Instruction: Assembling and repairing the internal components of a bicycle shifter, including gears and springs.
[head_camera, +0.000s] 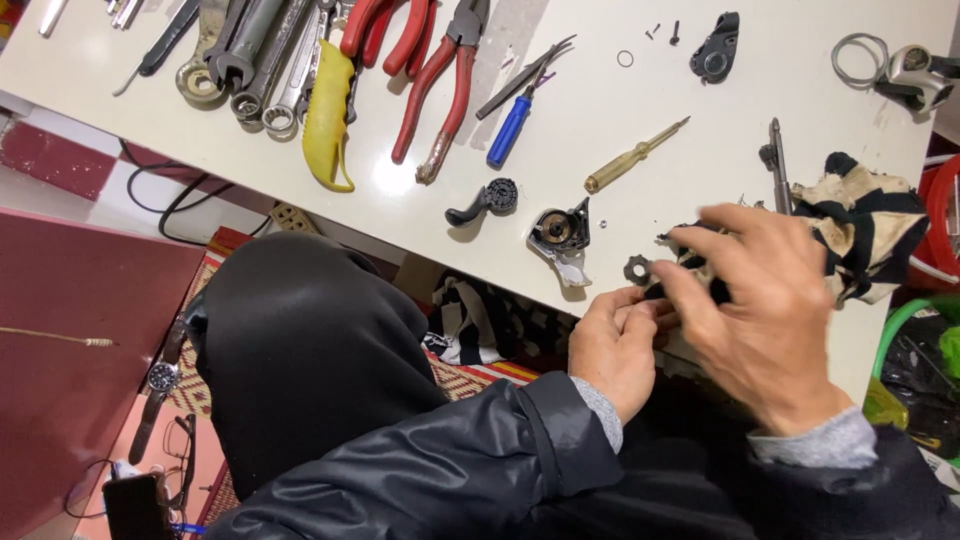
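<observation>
Head view looks down on a white desk that runs slantwise from the top left to the right edge of the picture, with the person's dark-jacketed arms and black-clad knee below its near edge.

Along the far edge at the left lies a heap of steel wrenches, then a yellow-handled tool and red-handled pliers. A striped black-and-cream rag is bunched at the right edge.

The right hand, blurred, hovers over the near right part of the desk with fingers spread and bent, its fingertips on the rag's near end; whether it grips anything I cannot tell. The left hand sits just beside it at the near edge, fingers curled and pinched on something small and dark that is mostly hidden. A small black toothed ring lies just above the left hand's fingertips, touching or nearly touching them.

Toward the middle lie a blue-handled screwdriver and a slim amber-handled screwdriver. Nearer the near edge sit a round black-and-silver mechanism housing and, left of it, a black lever with a toothed wheel. A black cover plate rests near the far edge, with tiny screws beside it.
</observation>
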